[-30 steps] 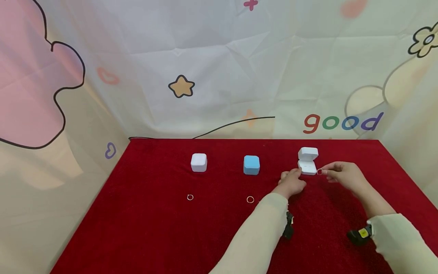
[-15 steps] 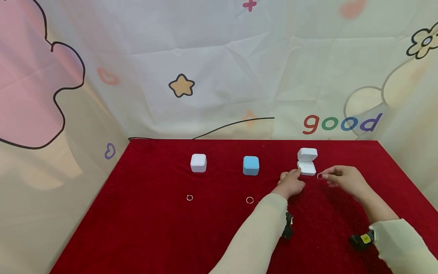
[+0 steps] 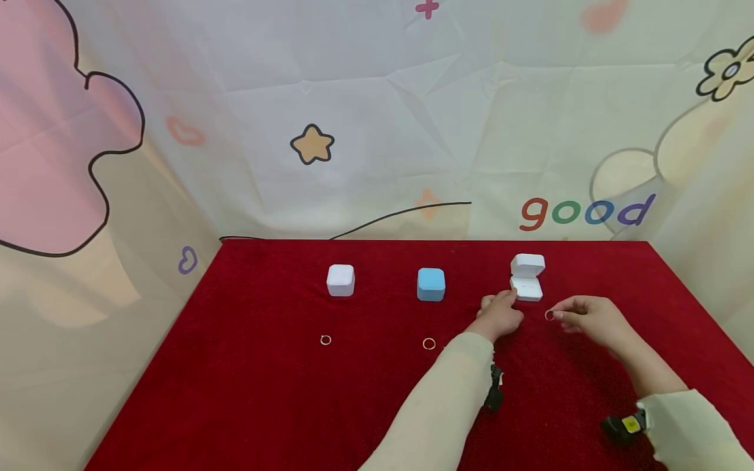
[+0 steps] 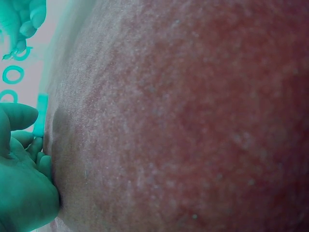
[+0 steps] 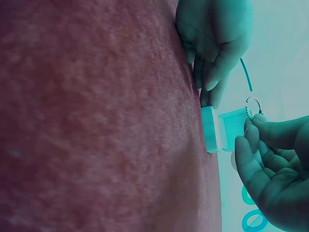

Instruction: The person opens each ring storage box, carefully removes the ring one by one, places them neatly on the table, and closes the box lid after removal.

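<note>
An open white ring box (image 3: 526,288) stands at the right rear of the red cloth, its lid raised at the back. The fingers of my left hand (image 3: 499,315) touch the box's left front side, and its thumb lies apart from the box. My right hand (image 3: 593,319) pinches a small ring (image 5: 248,112) between thumb and fingertips, in front and to the right of the box. In the right wrist view, this ring stands upright above the fingertips and its band looks beaded. The left wrist view shows only part of the box (image 4: 41,116) beyond the left hand.
A closed white box (image 3: 340,281) and a closed light blue box (image 3: 431,285) stand left of the open one. Before them lie two rings, one on the left (image 3: 330,340) and one in the middle (image 3: 429,350). A printed curtain (image 3: 383,131) hangs behind the cloth.
My right hand has drawn back toward me with the ring, away from the open box's right front corner. My left hand has kept its place at the box.
</note>
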`<state>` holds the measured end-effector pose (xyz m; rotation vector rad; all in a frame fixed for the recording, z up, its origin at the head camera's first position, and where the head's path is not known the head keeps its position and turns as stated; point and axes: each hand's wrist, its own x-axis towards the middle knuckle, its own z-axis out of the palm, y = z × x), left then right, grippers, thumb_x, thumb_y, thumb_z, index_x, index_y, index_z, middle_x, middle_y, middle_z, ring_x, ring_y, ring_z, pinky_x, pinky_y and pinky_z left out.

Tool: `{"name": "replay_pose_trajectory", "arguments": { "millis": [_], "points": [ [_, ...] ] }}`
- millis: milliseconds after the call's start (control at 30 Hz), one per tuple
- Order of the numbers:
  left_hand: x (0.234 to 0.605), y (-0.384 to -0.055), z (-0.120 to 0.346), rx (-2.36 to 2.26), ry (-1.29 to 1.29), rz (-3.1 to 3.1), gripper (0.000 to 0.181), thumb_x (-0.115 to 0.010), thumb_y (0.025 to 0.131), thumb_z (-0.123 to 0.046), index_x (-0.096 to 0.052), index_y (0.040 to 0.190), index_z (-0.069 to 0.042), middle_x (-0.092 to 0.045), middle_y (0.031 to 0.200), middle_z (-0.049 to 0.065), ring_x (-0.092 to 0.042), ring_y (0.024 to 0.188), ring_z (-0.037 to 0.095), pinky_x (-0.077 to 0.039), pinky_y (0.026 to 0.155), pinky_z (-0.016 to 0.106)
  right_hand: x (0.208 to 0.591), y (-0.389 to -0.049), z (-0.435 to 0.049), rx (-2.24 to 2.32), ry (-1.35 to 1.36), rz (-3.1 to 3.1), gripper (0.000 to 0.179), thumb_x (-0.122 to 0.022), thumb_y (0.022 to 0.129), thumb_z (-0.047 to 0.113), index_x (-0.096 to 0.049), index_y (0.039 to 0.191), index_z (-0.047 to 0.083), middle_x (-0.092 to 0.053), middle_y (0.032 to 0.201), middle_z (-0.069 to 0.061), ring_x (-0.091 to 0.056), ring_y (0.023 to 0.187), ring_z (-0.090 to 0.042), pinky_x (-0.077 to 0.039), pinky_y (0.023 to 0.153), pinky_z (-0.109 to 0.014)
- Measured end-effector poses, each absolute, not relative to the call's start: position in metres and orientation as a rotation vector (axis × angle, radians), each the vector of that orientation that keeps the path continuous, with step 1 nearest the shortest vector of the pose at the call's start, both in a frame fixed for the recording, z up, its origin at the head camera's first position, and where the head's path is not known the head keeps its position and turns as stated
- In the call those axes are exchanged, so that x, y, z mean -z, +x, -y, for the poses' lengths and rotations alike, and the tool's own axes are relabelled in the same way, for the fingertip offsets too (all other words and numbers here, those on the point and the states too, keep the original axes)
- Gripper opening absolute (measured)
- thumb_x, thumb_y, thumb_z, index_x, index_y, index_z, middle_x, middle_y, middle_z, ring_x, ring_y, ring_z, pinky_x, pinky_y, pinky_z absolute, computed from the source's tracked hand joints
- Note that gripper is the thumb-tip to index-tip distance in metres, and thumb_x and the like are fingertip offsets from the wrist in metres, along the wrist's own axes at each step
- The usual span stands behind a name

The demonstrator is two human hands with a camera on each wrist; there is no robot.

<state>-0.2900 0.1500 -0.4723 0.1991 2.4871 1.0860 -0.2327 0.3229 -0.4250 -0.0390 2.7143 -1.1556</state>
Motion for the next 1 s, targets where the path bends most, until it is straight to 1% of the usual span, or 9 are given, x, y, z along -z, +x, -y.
{"name": "replay_pose_trajectory", "arguments": {
  "millis": [167,267,367,500,700,1000],
  "points": [
    [0.472,-0.29,-0.149,-1.1,0.19,-2.476,0.058,-0.052,0.1,-0.02,-0.043,0.156,-0.031,-0.042,0.159,-0.022,-0.033,0.138,0.005,-0.035,0.117,0.029,0.428,-0.228,-0.323,1.16,-0.039,-2.695,0.031,-0.061,0.102,0.013,-0.065,0.116,-0.015,-0.075,0.103,-0.022,-0.071,0.082,-0.015,-0.061,0.071,-0.022],
    [0.471,-0.289,-0.149,-1.102,0.189,-2.479,0.055,-0.05,0.102,-0.023,-0.043,0.156,-0.031,-0.042,0.159,-0.022,-0.033,0.139,0.005,-0.034,0.117,0.029,0.43,-0.225,-0.323,1.168,-0.055,-2.687,0.029,-0.061,0.102,0.011,-0.065,0.115,-0.015,-0.075,0.104,-0.024,-0.071,0.081,-0.013,-0.061,0.072,-0.022],
    [0.466,-0.284,-0.147,-1.091,0.187,-2.476,0.051,-0.044,0.106,-0.027,-0.041,0.157,-0.031,-0.04,0.16,-0.021,-0.031,0.142,0.005,-0.032,0.12,0.029,0.433,-0.222,-0.322,1.175,-0.081,-2.682,0.027,-0.061,0.102,0.009,-0.065,0.114,-0.015,-0.075,0.105,-0.025,-0.07,0.08,-0.01,-0.061,0.072,-0.022],
    [0.457,-0.277,-0.144,-1.114,0.174,-2.469,0.048,-0.04,0.109,-0.031,-0.042,0.157,-0.031,-0.041,0.16,-0.02,-0.031,0.144,0.006,-0.031,0.122,0.03,0.435,-0.219,-0.32,1.192,-0.103,-2.67,0.025,-0.061,0.101,0.007,-0.065,0.112,-0.015,-0.075,0.104,-0.025,-0.069,0.078,-0.007,-0.061,0.071,-0.022],
    [0.451,-0.272,-0.142,-1.138,0.157,-2.483,0.046,-0.04,0.109,-0.033,-0.046,0.155,-0.031,-0.045,0.158,-0.02,-0.033,0.142,0.007,-0.033,0.12,0.028,0.439,-0.216,-0.318,1.181,-0.131,-2.668,0.022,-0.061,0.101,0.005,-0.067,0.109,-0.014,-0.076,0.102,-0.02,-0.068,0.077,-0.006,-0.06,0.07,-0.021],
    [0.453,-0.273,-0.143,-1.161,0.138,-2.464,0.046,-0.041,0.109,-0.033,-0.046,0.155,-0.032,-0.044,0.158,-0.021,-0.032,0.143,0.007,-0.032,0.121,0.03,0.441,-0.211,-0.315,1.162,-0.118,-2.654,0.019,-0.061,0.1,0.004,-0.068,0.107,-0.012,-0.076,0.101,-0.019,-0.067,0.077,-0.006,-0.06,0.07,-0.021]
  ]
}}
